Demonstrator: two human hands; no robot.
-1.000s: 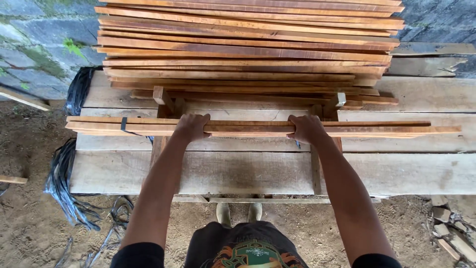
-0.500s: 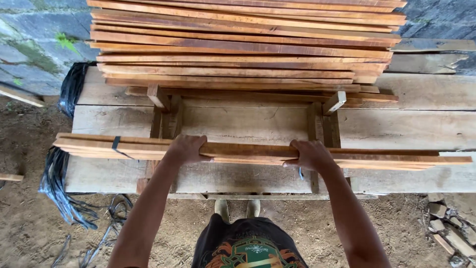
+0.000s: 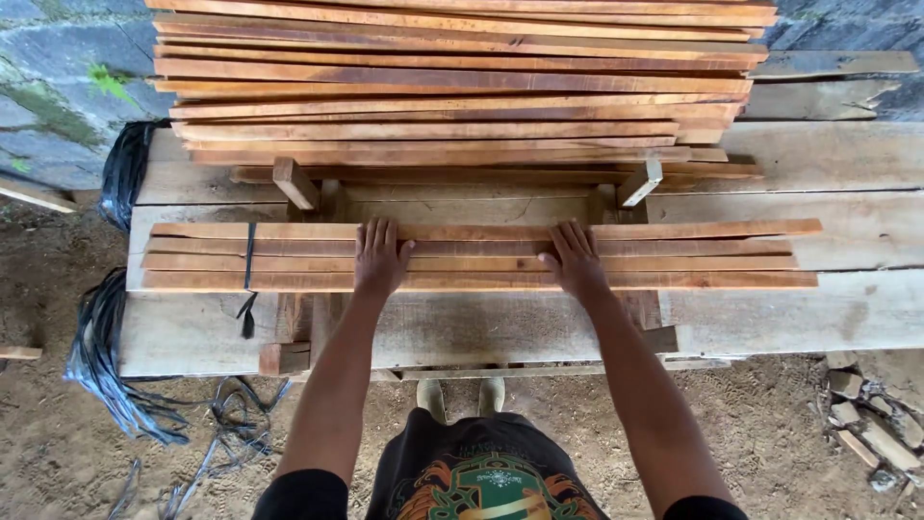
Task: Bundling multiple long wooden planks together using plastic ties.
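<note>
A bundle of long thin reddish wood slats (image 3: pixel 481 256) lies flat across two wooden cross supports, tied near its left end by a black strap (image 3: pixel 249 260). My left hand (image 3: pixel 378 257) rests palm down on the bundle, fingers spread. My right hand (image 3: pixel 576 260) lies flat on it further right, fingers apart. Neither hand grips the slats. Behind the bundle sits a tall stack of similar slats (image 3: pixel 462 87).
Wide pale planks (image 3: pixel 789 318) form the platform under everything. Black straps (image 3: pixel 106 347) hang off its left side onto the dirt floor. A stone wall (image 3: pixel 58 87) stands at the back left. Broken pieces (image 3: pixel 866 433) lie on the ground at right.
The bundle, held on edge in both hands earlier, has been laid flat on the supports. My hands have let go and now rest open on top.
</note>
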